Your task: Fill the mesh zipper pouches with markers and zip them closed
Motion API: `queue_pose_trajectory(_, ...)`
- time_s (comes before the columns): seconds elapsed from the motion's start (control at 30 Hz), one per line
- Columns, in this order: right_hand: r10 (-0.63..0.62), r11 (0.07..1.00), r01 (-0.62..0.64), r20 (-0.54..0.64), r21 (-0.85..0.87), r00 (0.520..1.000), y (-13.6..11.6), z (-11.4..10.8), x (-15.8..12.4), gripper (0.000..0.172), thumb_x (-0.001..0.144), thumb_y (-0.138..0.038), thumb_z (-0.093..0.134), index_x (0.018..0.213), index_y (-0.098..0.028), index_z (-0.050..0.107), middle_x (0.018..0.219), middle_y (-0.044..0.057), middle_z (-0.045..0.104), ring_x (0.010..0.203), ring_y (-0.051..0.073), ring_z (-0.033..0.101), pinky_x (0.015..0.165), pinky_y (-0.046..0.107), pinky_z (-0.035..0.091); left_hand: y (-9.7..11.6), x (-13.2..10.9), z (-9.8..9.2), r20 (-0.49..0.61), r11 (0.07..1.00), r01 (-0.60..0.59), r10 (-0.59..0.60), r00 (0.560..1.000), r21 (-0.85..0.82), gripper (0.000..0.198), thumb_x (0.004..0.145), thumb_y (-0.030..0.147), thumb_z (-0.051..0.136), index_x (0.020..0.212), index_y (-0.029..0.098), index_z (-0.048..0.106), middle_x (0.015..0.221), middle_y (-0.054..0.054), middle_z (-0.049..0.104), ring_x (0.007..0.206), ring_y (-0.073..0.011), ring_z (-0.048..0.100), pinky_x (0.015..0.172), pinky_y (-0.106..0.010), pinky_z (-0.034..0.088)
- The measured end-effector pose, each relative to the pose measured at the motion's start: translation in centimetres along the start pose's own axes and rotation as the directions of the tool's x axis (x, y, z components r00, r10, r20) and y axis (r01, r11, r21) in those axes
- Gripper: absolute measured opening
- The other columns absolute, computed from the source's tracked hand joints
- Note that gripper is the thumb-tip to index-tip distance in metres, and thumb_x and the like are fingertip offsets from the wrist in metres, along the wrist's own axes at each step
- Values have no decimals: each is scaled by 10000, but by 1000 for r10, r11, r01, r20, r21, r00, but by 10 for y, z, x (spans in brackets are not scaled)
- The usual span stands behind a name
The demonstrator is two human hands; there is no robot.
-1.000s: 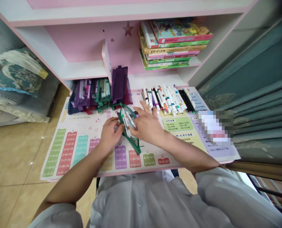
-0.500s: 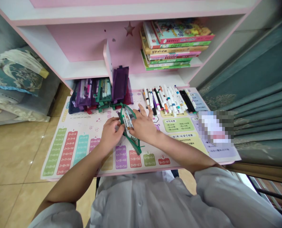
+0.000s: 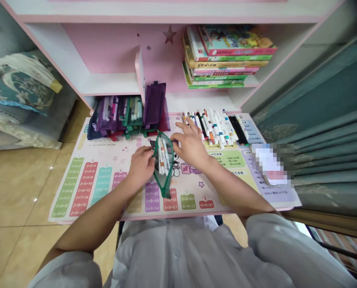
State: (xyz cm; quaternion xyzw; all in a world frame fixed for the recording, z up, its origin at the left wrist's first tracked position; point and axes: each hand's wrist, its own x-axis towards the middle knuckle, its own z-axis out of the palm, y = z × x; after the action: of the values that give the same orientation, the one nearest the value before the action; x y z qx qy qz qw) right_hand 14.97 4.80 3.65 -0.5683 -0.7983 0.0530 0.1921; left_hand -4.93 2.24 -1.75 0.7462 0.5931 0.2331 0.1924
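While left hand (image 3: 141,168) is pinching one green mesh pouch (image 3: 165,183), markers (image 3: 163,156) inside, right hand (image 3: 192,146) is resting at its right edge, grip unclear

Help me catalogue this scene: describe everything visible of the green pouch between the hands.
The green pouch looks like sheer mesh with darker green edging. It lies lengthwise toward the person on the printed desk mat, its mouth spread open and its near end tapering to a point. Several white pens lie inside. The left hand pinches its left edge; the right hand's fingertips are at its right rim, seemingly touching. Zipper details are too small to tell.
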Motion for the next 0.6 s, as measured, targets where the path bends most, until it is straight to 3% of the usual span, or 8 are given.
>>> queue_pose_trajectory(0.2,-147,982,161,136,-97,980,10,1,-2,578,843,18,412,1286,-289,623,1575,107,378,1530,407,115,1130,729,245,2,1,-6,45,999,-1,-2,999,52,293,830,180,493,975,216,746,1240,-112,667,1234,-317,575,1081,-517,457)
queue_pose_trajectory(0.37,-239,959,271,270,-87,933,13,2,-3,646,806,26,472,1355,-300,570,1609,113,312,1534,420,70,1141,742,209,-1,2,-14,120,996,-33,23,992,82,302,822,159,525,990,256,756,1261,-92,664,1247,-314,559,1075,-537,437)
queue_pose_trajectory(0.47,-288,945,320,288,-69,913,11,2,-3,581,786,29,490,1249,-284,651,1606,88,328,1538,405,71,1160,733,175,2,2,-18,139,994,-54,39,990,100,311,835,151,523,985,286,759,1282,-84,656,1276,-332,528,1074,-592,394)
queue_pose_trajectory(0.6,-325,935,352,293,-46,899,10,0,-2,351,793,-13,553,1002,-219,745,1573,81,398,1533,411,101,1167,738,144,8,0,-23,165,995,-57,43,985,78,286,841,159,550,947,312,767,1283,-73,660,1308,-351,498,1090,-659,318)
